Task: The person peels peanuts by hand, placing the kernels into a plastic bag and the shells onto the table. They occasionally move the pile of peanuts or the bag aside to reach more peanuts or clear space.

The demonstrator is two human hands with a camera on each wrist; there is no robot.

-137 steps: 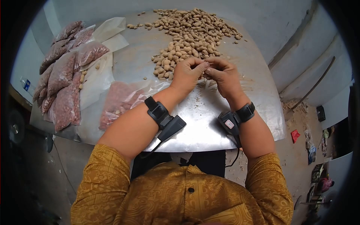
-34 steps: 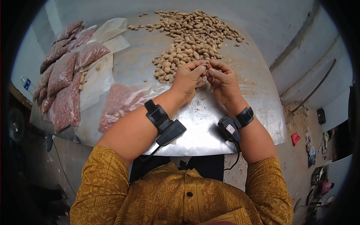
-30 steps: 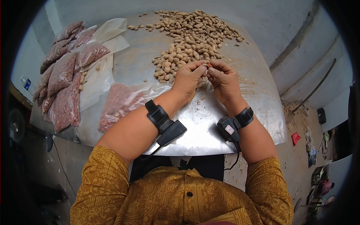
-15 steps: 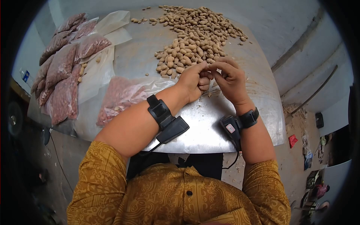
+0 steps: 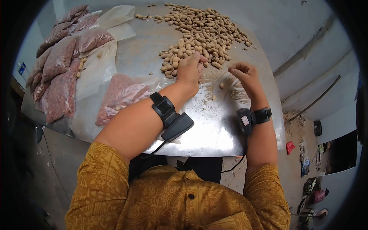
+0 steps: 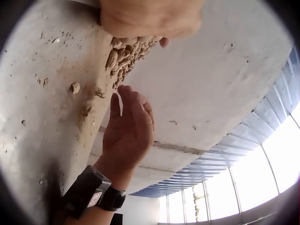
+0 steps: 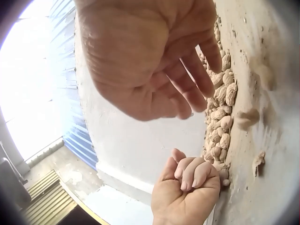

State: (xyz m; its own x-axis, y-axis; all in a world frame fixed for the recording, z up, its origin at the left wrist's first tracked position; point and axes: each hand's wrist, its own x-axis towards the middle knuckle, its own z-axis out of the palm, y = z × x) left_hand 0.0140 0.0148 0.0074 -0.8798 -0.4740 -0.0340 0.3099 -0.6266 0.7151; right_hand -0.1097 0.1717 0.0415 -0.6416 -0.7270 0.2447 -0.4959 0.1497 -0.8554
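My left hand [image 5: 189, 69] is at the near edge of the peanut pile [image 5: 207, 32], its palm turned up. In the right wrist view this left hand [image 7: 187, 190] has its fingers curled into the palm and the thumb standing out; anything inside them is hidden. My right hand [image 5: 247, 78] is apart from it to the right, above the metal table [image 5: 199, 130]. Its loosely bent fingers [image 7: 187, 84] have nothing between them in the right wrist view. Below the right hand are blurred shell pieces [image 7: 248, 119]. A small shell bit [image 5: 213, 97] lies on the table.
Filled clear bags of reddish kernels [image 5: 59, 63] are stacked at the left. A part-filled bag [image 5: 120, 96] lies near my left forearm. Flat empty bags [image 5: 96, 69] and a few loose peanuts [image 5: 80, 67] lie between. A long curved handle [image 5: 314, 101] leans at the right.
My hands, together at a small reddish piece a second ago, have parted. The left has moved toward the pile with its fingers curled; the right has moved right, and shell pieces appear below it.
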